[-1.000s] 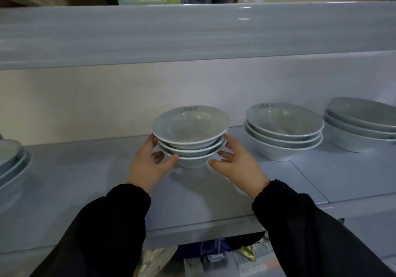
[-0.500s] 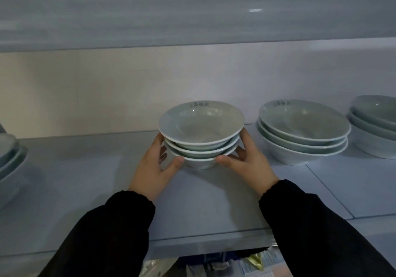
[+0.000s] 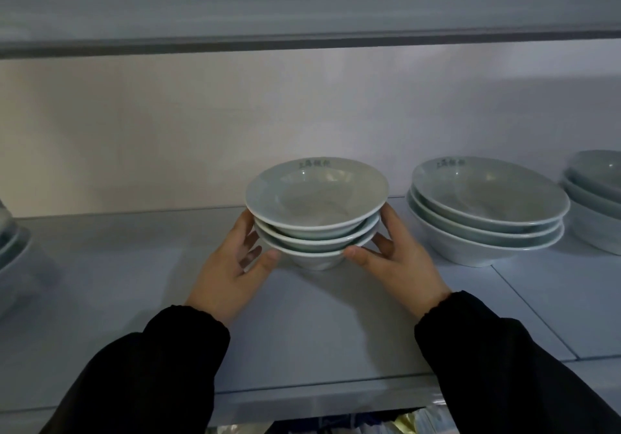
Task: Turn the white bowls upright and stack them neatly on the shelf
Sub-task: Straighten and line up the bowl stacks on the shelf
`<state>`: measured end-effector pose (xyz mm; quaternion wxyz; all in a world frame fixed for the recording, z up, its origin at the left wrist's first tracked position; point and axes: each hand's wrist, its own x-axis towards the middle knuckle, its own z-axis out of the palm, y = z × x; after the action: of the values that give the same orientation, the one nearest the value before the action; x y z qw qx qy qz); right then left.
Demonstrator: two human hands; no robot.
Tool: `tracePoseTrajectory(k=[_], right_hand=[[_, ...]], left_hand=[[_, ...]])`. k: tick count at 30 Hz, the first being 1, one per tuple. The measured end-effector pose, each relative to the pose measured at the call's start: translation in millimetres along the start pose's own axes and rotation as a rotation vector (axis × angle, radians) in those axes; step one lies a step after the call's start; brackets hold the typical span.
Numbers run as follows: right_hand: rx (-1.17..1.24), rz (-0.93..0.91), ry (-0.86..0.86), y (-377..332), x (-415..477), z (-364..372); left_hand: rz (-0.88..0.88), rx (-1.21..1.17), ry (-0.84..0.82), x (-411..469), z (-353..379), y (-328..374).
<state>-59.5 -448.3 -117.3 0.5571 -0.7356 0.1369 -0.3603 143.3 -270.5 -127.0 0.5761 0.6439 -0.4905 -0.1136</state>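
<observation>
Three upright white bowls sit nested as one stack (image 3: 316, 212) in the middle of the grey shelf (image 3: 319, 326). My left hand (image 3: 232, 269) cups the stack's left side, thumb against the bottom bowl and fingers behind the rims. My right hand (image 3: 396, 259) grips the right side the same way. The stack's base looks set on the shelf board. Both black sleeves reach in from the bottom of the view.
A second stack of three upright bowls (image 3: 487, 212) stands just to the right, and another stack (image 3: 594, 198) is cut off at the right edge. More bowls (image 3: 10, 248) show at the left edge. The upper shelf (image 3: 302, 6) hangs low overhead.
The stack and both hands have moved a little further back and right on the shelf. The camera has tilted down, so the upper shelf's contents are out of view.
</observation>
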Motion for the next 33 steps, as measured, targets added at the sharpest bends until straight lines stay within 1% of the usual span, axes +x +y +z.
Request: tracePoseTrajectory(k=[4,10,15,19,20,22,25,26,28,30,33], right_hand=[[-0.03,0.007,0.019,2,1,0],[-0.064,0.029,0.046,1,-2,-1],[-0.099,0.039,0.056,0,-2,0],[-0.134,0.013,0.057,-2,-3,1],[-0.157,-0.002,0.067,-1,-3,1],[-0.23,-0.026,0.145,-2,-5,1],[-0.316,-0.111,0.256,-11,-12,1],[-0.346,-0.166,0.28,-15,-14,1],[-0.447,-0.339,0.297,-25,-19,4],[-0.512,-0.498,0.227,-34,-24,12],[-0.523,-0.628,0.045,-49,-29,31]], left_hand=[[-0.015,0.001,-0.059,-1,-1,-3],[-0.012,0.021,-0.069,-3,-3,-4],[-0.02,0.121,0.011,-3,-1,-3],[-0.021,0.24,0.088,-3,-1,0],[-0.024,0.277,0.11,-3,-1,-1],[-0.04,0.344,0.167,-6,-1,1],[-0.08,0.448,0.269,-16,0,13],[-0.096,0.49,0.299,-20,-1,19],[-0.116,0.587,0.328,-31,-5,30],[-0.097,0.676,0.319,-43,-11,38],[-0.083,0.763,0.331,-61,-28,57]])
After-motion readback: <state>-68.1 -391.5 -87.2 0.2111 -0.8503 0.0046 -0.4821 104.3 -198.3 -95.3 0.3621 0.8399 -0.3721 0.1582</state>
